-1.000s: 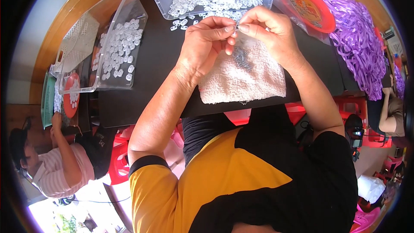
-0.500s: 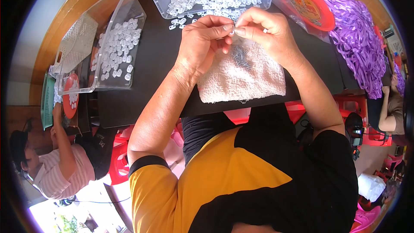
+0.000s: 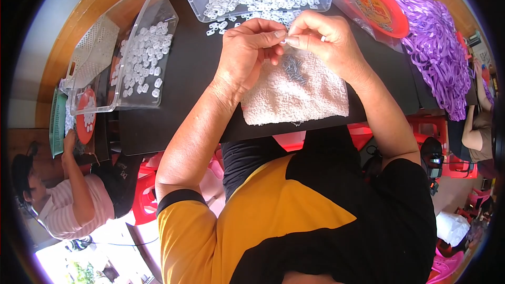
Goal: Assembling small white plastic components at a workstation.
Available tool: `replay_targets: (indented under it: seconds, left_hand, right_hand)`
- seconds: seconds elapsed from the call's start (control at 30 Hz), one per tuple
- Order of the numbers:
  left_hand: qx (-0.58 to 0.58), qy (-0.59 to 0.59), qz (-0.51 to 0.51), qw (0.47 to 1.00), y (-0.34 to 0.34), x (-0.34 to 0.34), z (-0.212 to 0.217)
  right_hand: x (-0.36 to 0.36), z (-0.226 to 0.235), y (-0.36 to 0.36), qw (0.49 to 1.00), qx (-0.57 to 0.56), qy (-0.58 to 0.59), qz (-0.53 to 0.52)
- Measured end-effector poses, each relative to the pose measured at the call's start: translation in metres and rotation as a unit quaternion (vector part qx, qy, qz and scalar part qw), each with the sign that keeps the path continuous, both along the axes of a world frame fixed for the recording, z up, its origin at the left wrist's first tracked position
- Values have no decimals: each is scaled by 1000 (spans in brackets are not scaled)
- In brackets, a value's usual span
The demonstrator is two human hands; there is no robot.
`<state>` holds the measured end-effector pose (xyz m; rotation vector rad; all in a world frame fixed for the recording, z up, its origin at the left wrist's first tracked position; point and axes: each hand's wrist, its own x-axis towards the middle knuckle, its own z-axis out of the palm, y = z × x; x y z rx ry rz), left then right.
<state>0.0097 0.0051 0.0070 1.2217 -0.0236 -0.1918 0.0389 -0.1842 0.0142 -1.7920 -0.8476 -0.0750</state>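
Left hand (image 3: 247,52) and right hand (image 3: 326,42) pinched one tiny clear plastic piece (image 3: 284,39) between fingertips above towel (image 3: 294,92); likely light, stiff, slippery, best gripped by edges.

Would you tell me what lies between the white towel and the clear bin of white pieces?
Head view: both hands, left hand and right hand, pinching a tiny piece.

The left hand (image 3: 247,55) has slid a bit closer to the right hand (image 3: 323,42) — their fingertips now pinch one tiny clear piece (image 3: 284,40) together.
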Motion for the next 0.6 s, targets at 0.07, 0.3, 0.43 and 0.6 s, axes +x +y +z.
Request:
replay_targets:
  seconds: [0.07,0.3,0.43,0.6]
  left_hand:
    - [1,-1,0,1000,0,0,0]
    - [1,1,8,1000,1,-1,0]
    - [-6,5,15,1000,1,1,-2]
    - [-9,7,32,999,1,0,0]
  right_hand:
    - [0,0,0,1000,-6,0,0]
    - [-1,1,1,1000,-11,-4,3]
    - [-1,1,-1,1000,-15,-7,3]
    - [-1,0,0,999,-27,-13,11]
